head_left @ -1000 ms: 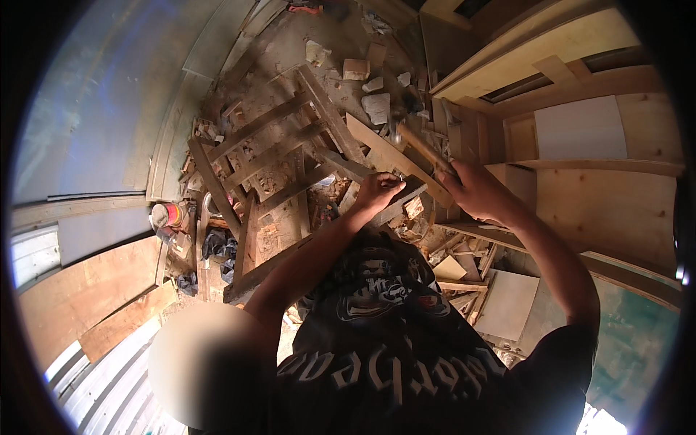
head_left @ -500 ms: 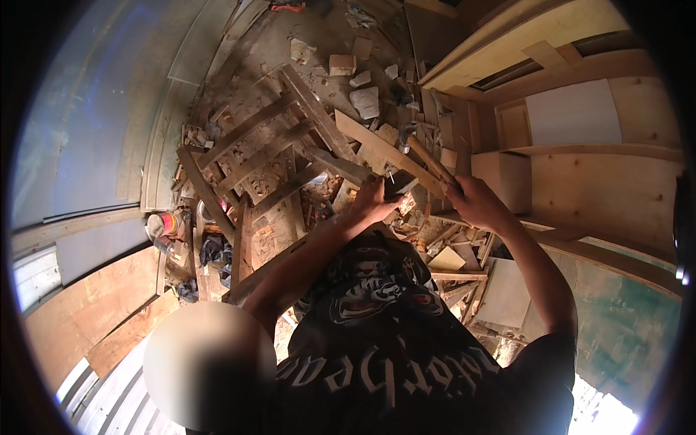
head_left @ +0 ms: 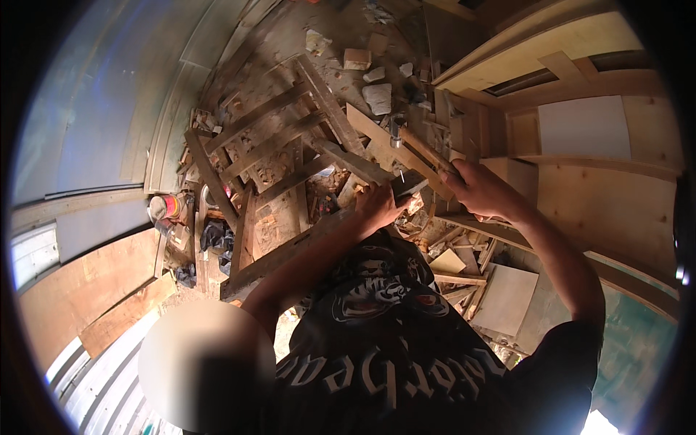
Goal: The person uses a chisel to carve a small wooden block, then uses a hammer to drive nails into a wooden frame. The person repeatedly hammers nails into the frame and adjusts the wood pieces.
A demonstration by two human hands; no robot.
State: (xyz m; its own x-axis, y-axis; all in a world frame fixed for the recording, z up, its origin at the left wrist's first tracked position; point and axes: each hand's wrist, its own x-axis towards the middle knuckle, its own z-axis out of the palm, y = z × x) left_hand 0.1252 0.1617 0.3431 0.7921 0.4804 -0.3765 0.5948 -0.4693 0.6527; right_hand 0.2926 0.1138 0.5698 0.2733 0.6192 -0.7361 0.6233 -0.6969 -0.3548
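My right hand [head_left: 482, 190] is closed around the wooden handle of a hammer [head_left: 428, 151]. The hammer's metal head [head_left: 396, 135] is up in the air beyond the frame's corner. A thin pale nail [head_left: 403, 176] stands upright in the end of a wooden piece there, apart from the hammer. My left hand [head_left: 378, 206] grips the wooden frame [head_left: 351, 164] right beside the nail, its fingers wrapped over the wood. Several crossed battens [head_left: 264, 116] make up this frame, which stretches away to the left. Part of the joint lies hidden under my left hand.
Wood scraps [head_left: 449, 261] and shavings litter the ground around the frame. Stone blocks [head_left: 377, 98] lie farther off. A paint can [head_left: 165, 207] stands at left. Tall wooden cabinetry [head_left: 594, 188] rises at right, and grey panels [head_left: 94, 109] line the left side.
The hammer has swung slightly up and to the left, and my right hand has risen a little with it. My left hand stays at the frame's corner. The whole view has shifted slightly.
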